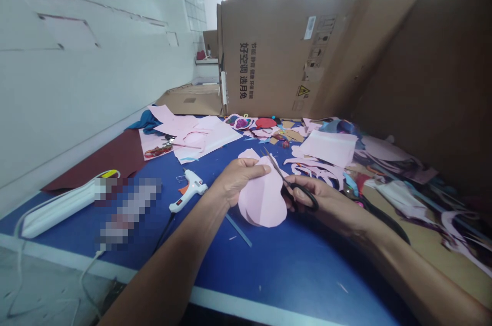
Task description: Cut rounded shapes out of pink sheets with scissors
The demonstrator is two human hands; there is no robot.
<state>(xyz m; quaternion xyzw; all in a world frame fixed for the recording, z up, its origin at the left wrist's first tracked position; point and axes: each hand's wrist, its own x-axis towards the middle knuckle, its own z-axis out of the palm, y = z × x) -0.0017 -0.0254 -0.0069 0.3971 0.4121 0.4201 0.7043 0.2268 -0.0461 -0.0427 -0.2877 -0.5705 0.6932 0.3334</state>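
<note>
My left hand [239,177] pinches a pink paper cutout [265,198] with rounded lobes and a crease down its middle. More than one layer of pink paper shows at its lower left edge. In my right hand [307,194] is a pair of scissors [277,166] with black handles. Their blades are slightly apart and point up and away, along the cutout's upper right edge. Both hands are above the blue table [307,264]. Whether the blades have paper between them, I cannot tell.
A white glue gun [188,190] lies left of my left arm, near a white power strip [65,205]. Pink sheets [215,134] and paper scraps [319,169] spread across the back and right. Large cardboard [284,54] stands behind. A blue strip [238,229] lies in front.
</note>
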